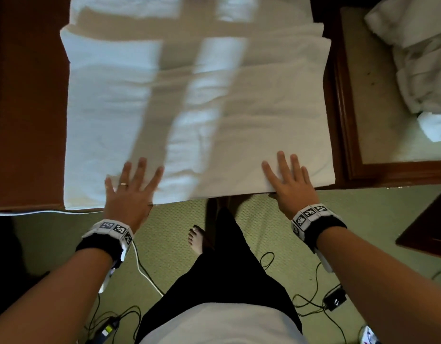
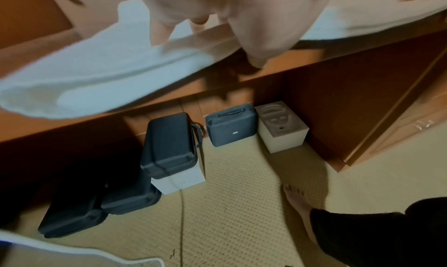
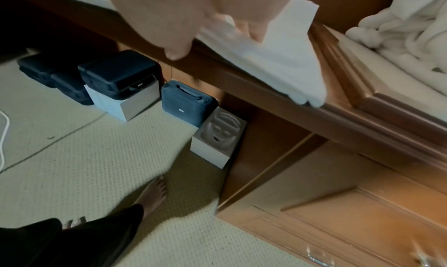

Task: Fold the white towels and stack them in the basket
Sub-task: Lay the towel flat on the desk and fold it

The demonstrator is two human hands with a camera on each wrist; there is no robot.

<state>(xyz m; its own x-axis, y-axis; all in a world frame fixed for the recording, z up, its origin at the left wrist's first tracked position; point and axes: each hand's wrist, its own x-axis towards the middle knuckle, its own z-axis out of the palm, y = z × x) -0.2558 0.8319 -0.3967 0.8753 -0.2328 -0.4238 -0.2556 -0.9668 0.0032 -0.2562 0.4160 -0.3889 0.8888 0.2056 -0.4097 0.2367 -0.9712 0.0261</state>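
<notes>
While a white towel point(image 1: 197, 115) is spread across the wooden bench point(image 1: 28, 120), its near edge is pressed flat by the left hand point(image 1: 130, 192) at 7 o'clock and the right hand point(image 1: 289, 182) at 5 o'clock, fingers spread and clamped on nothing. Unfolded towels point(image 1: 417, 60) are heaped at 2 o'clock. No basket is seen, so most of the task is judged outstanding.
</notes>
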